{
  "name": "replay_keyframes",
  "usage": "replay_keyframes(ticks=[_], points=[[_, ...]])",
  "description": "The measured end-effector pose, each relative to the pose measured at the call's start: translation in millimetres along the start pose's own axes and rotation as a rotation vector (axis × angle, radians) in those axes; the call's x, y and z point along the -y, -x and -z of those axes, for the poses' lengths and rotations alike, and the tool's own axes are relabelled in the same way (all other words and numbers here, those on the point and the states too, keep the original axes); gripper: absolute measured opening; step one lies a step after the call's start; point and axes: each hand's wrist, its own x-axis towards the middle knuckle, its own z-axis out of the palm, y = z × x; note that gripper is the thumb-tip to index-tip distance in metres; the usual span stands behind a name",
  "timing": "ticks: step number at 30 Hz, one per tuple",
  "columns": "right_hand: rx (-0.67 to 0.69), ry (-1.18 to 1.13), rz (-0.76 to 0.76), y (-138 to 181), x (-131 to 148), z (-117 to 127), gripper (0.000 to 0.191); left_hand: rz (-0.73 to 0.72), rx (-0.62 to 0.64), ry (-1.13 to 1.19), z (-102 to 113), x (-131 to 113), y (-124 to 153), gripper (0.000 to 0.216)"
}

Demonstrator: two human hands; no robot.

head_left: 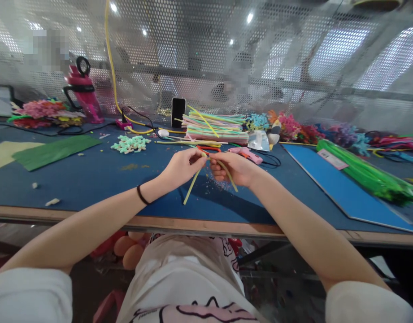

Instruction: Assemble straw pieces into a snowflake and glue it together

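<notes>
My left hand (181, 168) and my right hand (238, 168) meet over the middle of the table, fingertips pinched close together. Between them is a pale yellow-green pipe cleaner (193, 186), bent at the fingers. One end slants down below my left hand, and the other end curves out below my right hand. Whether it is one stem or two is hidden by my fingers. Just behind my right hand lies a pink glue gun (248, 155). Red and yellow stems (208, 148) lie behind my fingertips.
Behind my hands is a stack of pastel pipe cleaners (215, 128) near a phone (178, 112). Mint-green pieces (130, 143) and green sheets (54, 151) lie left, with a pink bottle (85, 92) behind. On the right are a blue board (341, 188) and bagged green stems (367, 172).
</notes>
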Motion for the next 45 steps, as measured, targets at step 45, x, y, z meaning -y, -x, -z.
replay_keyframes(ticks=[45], points=[[-0.104,1.257,1.143,9.2,3.2,24.6,0.023,0.254,0.117,0.434,6.1,-2.2,-2.6,0.029]])
